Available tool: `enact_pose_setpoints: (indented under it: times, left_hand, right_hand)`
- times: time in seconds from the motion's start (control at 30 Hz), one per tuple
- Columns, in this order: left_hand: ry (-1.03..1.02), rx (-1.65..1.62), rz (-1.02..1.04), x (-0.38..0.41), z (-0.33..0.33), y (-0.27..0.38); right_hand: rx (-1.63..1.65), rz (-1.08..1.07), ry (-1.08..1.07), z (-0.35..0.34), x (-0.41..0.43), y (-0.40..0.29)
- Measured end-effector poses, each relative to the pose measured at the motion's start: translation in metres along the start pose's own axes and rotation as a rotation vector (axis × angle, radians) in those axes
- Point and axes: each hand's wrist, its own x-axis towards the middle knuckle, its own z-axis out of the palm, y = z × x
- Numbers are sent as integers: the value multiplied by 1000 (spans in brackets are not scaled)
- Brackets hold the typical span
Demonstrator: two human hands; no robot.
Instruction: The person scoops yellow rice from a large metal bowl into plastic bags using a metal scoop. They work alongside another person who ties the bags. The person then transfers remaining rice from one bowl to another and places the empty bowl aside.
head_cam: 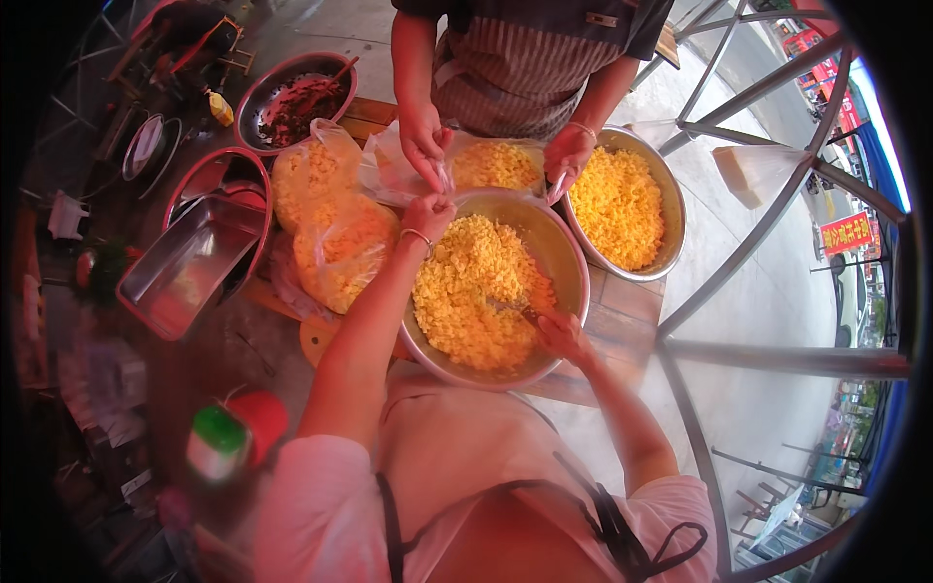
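Before me a large round metal bowl (571,270) holds a mound of yellow cooked rice (466,291). My right hand (561,337) grips a serving spoon (531,312), its head sunk in the rice near the bowl's right side. Above the far left rim, my left hand (430,217) has its fingers pinched at the edge of a clear plastic bag (499,164) with yellow rice inside. A person across the table holds that bag's mouth, with one hand (425,146) close to mine and the other hand (570,157) at the bag's right side.
Filled bags of rice (339,251) lie left of the bowl. A second rice bowl (674,218) stands right, on the wooden table (623,313). Further left are a rectangular metal pan (193,259) and a basin with dark food (251,98). Metal frame bars (787,357) rise at right.
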Motion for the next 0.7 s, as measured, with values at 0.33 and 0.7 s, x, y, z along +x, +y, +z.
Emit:
enact_pose_setpoints:
  times: [0.33, 0.7]
  left_hand:
    - [12, 184, 56, -2, -3, 0]
    - [-22, 136, -5, -6, -11, 9]
  right_hand:
    - [608, 795, -298, -92, 34, -48]
    - [521, 743, -335, -162, 153, -36]
